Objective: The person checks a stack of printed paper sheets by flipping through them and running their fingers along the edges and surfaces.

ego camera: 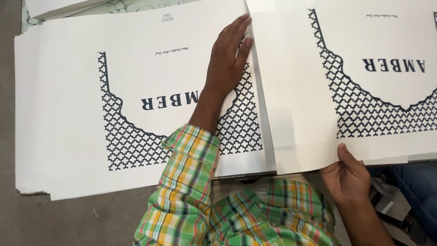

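Left hand [227,59] lay flat, fingers together, on the printed sheet stack [68,114] at 9 o'clock. Right hand [348,175] pinched the near edge of a loose sheet [296,91] at 3 o'clock, thumb on top.

A stack of printed sheets [68,114] is lying at the left, on the floor [9,218]. A second printed sheet [318,91] is lying just to its right, overlapping its right edge. More sheets [54,7] are lying at the far left.
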